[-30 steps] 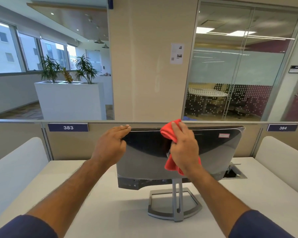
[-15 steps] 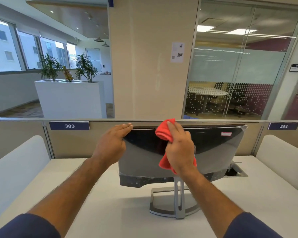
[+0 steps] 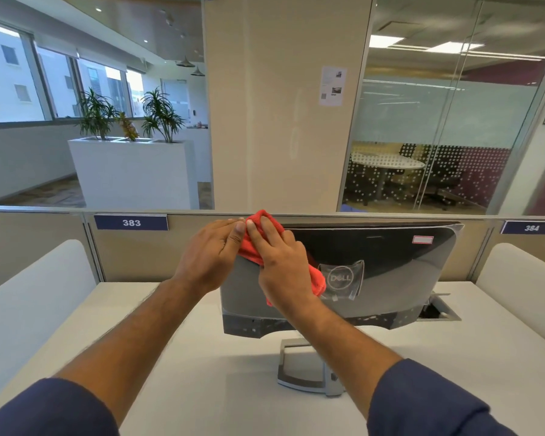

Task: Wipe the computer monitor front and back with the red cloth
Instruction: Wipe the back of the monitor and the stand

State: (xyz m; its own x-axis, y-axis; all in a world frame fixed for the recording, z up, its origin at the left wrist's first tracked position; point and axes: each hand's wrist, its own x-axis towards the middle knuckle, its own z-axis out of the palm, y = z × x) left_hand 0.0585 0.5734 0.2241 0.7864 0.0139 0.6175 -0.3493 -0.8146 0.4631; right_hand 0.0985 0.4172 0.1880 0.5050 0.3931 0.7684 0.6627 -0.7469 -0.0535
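The monitor [image 3: 375, 272] stood on the white surface [image 3: 202, 357] with its glossy curved back toward me. My right hand [image 3: 280, 262] pressed the soft red cloth [image 3: 315, 278] flat on the upper left corner, fingers spread over it and not closed. My left hand [image 3: 208, 256] held that corner, I think to steady the panel on its thin metal stand [image 3: 306, 366].
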